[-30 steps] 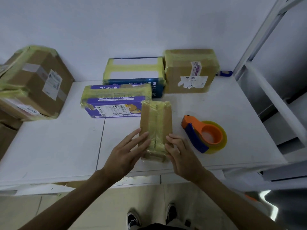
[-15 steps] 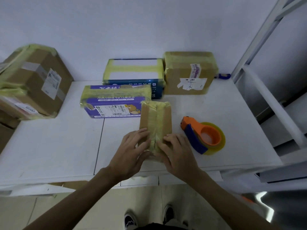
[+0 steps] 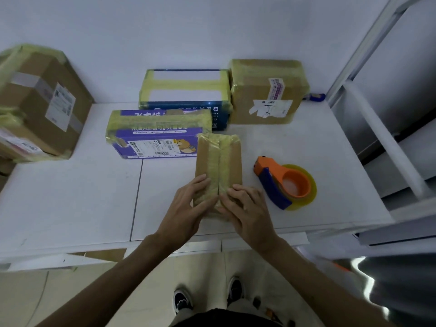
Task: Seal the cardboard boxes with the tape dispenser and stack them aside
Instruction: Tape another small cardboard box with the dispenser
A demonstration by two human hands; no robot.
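Left hand [image 3: 188, 205] and right hand [image 3: 247, 208] have closed in onto the near end of the small box [image 3: 219, 159], which lies on the table [image 3: 70, 197] near the tape dispenser [image 3: 285, 182]; both press flat, grasping nothing; tape smoothing judged in hand; next move calls for a two-handed lift to stack.

left hand [image 3: 188, 210] palm down | right hand [image 3: 249, 208] palm down | side by side
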